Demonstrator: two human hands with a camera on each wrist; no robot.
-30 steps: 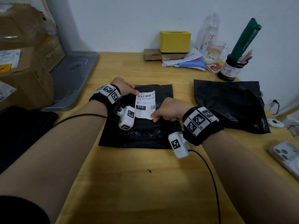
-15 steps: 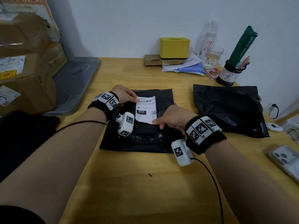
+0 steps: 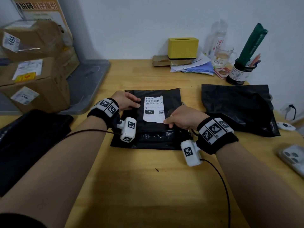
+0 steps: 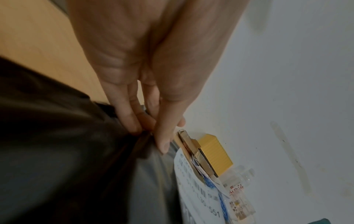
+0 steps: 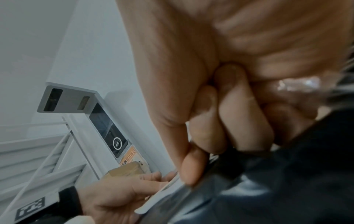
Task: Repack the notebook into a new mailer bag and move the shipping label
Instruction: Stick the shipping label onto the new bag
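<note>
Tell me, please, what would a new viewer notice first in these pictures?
First the white label on the black mailer at the middle of the table. The right hand pinches the label's near right corner, and the left hand rests on the mailer at the label's left edge. A second crumpled black bag lies to the right.

I see the mailer bag mid-table, label on it; second bag to its right, boxes left, tissue box behind.
</note>
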